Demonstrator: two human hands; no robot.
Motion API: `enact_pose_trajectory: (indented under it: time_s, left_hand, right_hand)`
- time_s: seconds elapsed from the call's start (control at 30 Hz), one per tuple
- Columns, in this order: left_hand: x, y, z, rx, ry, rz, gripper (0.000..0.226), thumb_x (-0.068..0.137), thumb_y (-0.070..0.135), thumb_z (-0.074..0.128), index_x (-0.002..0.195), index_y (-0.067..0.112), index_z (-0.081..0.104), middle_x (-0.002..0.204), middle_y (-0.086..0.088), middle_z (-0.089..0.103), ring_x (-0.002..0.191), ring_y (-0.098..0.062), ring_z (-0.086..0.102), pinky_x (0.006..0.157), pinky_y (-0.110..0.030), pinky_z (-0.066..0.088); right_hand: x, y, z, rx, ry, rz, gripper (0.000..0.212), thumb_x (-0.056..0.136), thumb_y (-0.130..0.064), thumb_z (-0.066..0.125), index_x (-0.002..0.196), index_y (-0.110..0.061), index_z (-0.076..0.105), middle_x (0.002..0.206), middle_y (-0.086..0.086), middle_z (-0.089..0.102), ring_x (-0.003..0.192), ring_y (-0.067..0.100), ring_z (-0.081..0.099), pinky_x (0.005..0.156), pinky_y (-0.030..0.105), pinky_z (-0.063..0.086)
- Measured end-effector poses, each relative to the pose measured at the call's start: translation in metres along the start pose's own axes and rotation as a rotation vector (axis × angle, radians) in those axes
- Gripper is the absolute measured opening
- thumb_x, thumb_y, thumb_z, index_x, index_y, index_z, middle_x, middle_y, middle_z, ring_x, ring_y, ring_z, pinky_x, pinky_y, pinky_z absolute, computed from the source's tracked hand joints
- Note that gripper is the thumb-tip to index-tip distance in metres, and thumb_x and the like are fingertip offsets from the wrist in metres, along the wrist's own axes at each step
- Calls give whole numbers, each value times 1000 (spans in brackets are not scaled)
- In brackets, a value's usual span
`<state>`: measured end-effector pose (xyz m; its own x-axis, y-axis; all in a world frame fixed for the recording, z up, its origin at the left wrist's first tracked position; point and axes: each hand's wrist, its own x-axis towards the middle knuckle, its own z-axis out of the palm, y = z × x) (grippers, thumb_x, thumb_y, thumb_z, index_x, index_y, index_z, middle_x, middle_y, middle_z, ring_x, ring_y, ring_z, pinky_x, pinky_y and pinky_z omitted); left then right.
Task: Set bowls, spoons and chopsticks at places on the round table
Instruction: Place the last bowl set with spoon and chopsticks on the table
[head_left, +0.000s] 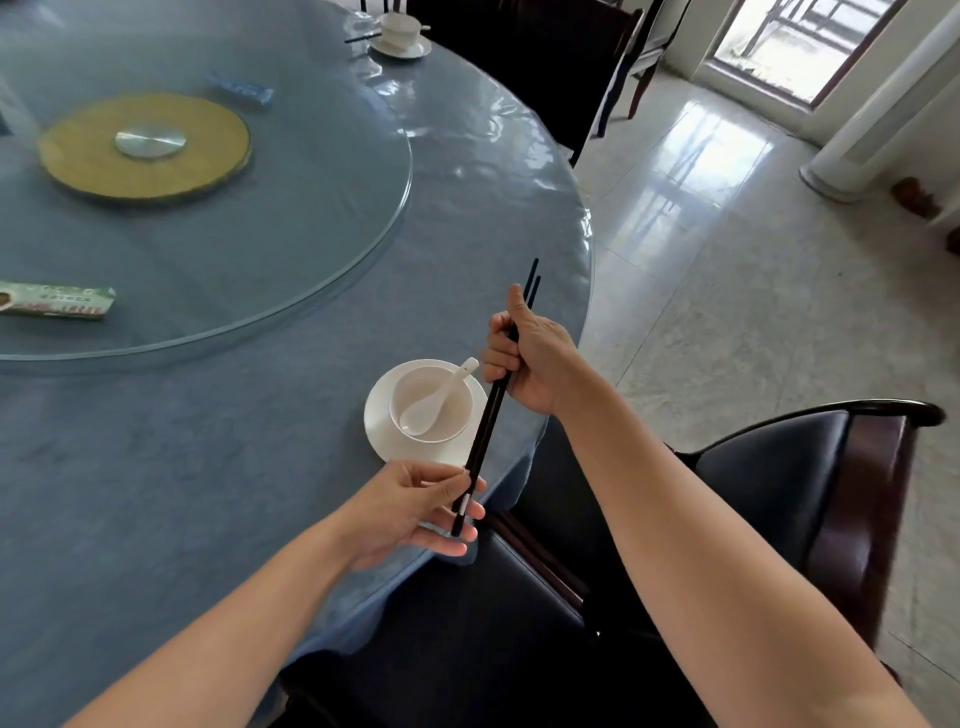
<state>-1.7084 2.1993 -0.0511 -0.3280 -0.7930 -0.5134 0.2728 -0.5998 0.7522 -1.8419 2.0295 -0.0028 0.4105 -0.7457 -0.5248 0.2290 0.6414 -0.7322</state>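
- We saw the right hand (535, 358), just right of centre, closed around a pair of black chopsticks (485, 421), its fingers curled round them and its thumb lying up along them.
- The left hand (415, 512), lower centre, pinched the lower ends of the same chopsticks between thumb and fingertips, the other fingers spread beneath.
- The chopsticks ran on a slant from the left hand up to the right, their thin tips standing out above the right thumb. They were held in the air above the table's edge and crossed in front of the right rim of the saucer (382, 421).
- That white saucer sat on the round table (208, 467) near its edge, with a white bowl (405, 387) on it. A white spoon (434, 400) lay in the bowl, its handle resting on the upper right rim.
- At the top of the frame we noted a far bowl (399, 28) on a far saucer (402, 50), with far chopsticks (362, 37) lying to the left.
- A glass turntable (311, 208) covered the upper left, carrying a green packet (57, 301) and a blue packet (241, 92).
- A dark chair (779, 467) stood at lower right.
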Motion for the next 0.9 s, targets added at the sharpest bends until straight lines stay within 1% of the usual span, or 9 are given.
enact_pose_trajectory:
  time_s: [0.07,0.17,0.23,0.4,0.6,0.67,0.77,0.83,0.9]
  left_hand:
    - [-3,-2,-3,8,0,-7,26,90,30,67,104,10,75,101,-20,73,86,-33,72,69,-40,61]
    - [-7,-7,-7,6,-7,-19,29,91,30,67,110,10,73,110,-19,72,94,-38,72,70,-39,62]
    - [-9,-11,-9,-1,-9,-35,28,92,28,67,112,10,73,113,-18,72,97,-40,71,70,-38,62]
    - [-12,-23,-10,-19,-2,-57,25,89,25,70,108,10,75,112,-19,72,97,-38,71,73,-34,62]
    - [-11,-31,-12,-3,24,-48,23,86,19,74,106,10,77,106,-20,73,93,-35,72,74,-32,61]
    - [-10,-32,-13,3,34,-39,23,85,18,76,105,8,77,102,-19,73,91,-33,73,74,-32,61]
    - [-8,-32,-14,-5,47,-36,23,83,19,76,103,6,77,96,-17,73,87,-30,72,74,-32,61]
    - [-6,-33,-12,-16,53,-40,23,82,19,76,101,5,77,95,-17,73,85,-30,72,74,-32,61]
    - [-3,-34,-10,-41,67,-37,25,81,19,76,100,3,77,94,-18,73,84,-29,72,73,-32,61]
  right_hand:
    - [0,0,-2,17,8,-9,51,98,-54,47,70,-12,48,48,-2,27,39,11,25,39,23,31]
    - [0,2,-7,27,21,-6,52,99,-55,45,70,-11,49,48,-2,28,40,12,27,39,23,33]
    - [-1,4,-8,30,23,-4,53,99,-55,45,71,-10,50,49,-1,29,41,13,28,40,23,35]
    - [0,8,-10,29,20,2,53,99,-54,45,72,-8,51,49,0,32,41,14,31,42,24,38]
    - [0,12,-11,0,35,30,51,96,-55,50,72,-10,52,51,-1,31,44,14,31,45,25,40]
    - [-1,14,-11,-49,37,53,47,95,-53,53,79,-10,52,54,1,36,46,16,38,49,28,46]
    - [-6,20,-13,-93,56,75,39,99,-45,53,99,-6,51,64,7,49,55,21,51,59,36,52]
    - [-12,27,-14,-105,53,83,35,104,-37,48,107,-2,53,73,12,56,64,25,58,66,40,55]
    - [-20,34,-17,-154,22,95,33,107,-27,40,109,2,56,83,15,61,72,27,63,72,40,57]
